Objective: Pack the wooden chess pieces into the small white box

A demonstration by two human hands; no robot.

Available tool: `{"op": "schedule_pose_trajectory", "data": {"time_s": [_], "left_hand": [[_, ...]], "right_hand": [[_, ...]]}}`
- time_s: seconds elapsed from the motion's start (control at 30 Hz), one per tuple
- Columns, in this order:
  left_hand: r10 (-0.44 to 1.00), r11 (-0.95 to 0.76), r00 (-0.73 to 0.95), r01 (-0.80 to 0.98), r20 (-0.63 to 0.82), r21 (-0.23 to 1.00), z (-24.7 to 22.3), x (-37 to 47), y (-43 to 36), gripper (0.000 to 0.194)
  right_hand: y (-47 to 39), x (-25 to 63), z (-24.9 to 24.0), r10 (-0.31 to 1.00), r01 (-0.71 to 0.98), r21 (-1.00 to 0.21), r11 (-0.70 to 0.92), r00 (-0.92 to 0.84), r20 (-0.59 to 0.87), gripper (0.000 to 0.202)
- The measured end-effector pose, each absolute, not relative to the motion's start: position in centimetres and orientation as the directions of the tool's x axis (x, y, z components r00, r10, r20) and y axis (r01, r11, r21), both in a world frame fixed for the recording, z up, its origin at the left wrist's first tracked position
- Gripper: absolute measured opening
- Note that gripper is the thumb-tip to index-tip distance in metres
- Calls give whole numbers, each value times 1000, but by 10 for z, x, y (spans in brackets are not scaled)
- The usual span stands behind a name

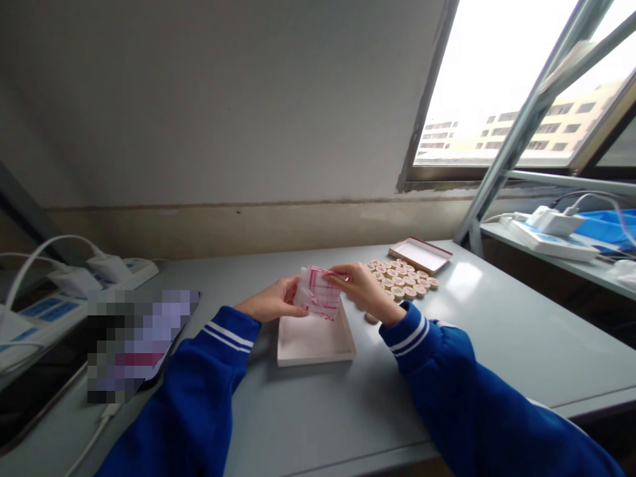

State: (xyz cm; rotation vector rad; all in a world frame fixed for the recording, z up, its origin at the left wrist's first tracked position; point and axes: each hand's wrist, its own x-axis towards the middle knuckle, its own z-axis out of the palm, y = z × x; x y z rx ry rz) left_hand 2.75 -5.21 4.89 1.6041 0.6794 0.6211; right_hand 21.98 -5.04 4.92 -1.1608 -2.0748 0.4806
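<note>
Above the white box (317, 341), both hands grip a folded, translucent plastic chessboard sheet (318, 291) printed with red lines. My left hand (274, 299) pinches its left side between thumb and fingers. At the upper right corner, my right hand (360, 283) has its fingers closed on the sheet. The visible part of the box's inside is bare; the hands and sheet cover its back. Round wooden Chinese chess pieces (397, 281) with carved markings lie in rows beyond my right hand. One wooden piece (370, 318) sits apart, close under my right wrist.
The box lid (421, 254) lies inner side up at the back right. A phone-like device (149, 338), blurred out, rests at the left with a cable. Power strips (74, 298) with plugged chargers stand at the far left and on the right-hand shelf (556, 235). A metal post (511, 146) rises behind.
</note>
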Motion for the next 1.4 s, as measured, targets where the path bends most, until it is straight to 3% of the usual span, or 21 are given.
{"op": "schedule_pose_trajectory", "data": {"time_s": [0.1,0.2,0.3,0.43,0.83,1.0,1.2,1.4], "left_hand": [[746,-111,666,79,30,991,52,28,-56,70],[835,-134,544,63,78,989,50,33,-55,78],[890,-217,432,112,149,970,46,36,-53,62],[883,-274,433,158,183,949,42,35,-50,42],[878,-213,467,191,102,958,45,26,-47,35],[787,-309,601,185,142,933,54,23,-52,54],[902,-336,375,301,213,892,49,33,-51,45],[895,-347,394,316,211,883,46,31,-48,39]], "right_hand": [[-56,218,53,836,612,-575,543,-328,441,38],[-62,213,56,826,646,-530,550,-324,461,36],[-66,210,57,821,675,-499,544,-304,483,33],[-64,213,56,814,641,-528,557,-293,502,33],[-63,220,65,801,634,-530,563,-263,537,42],[-63,218,62,806,694,-481,537,-251,537,35],[-66,213,55,755,742,-333,581,-339,561,30],[-66,216,58,798,758,-385,527,-286,530,30]]}}
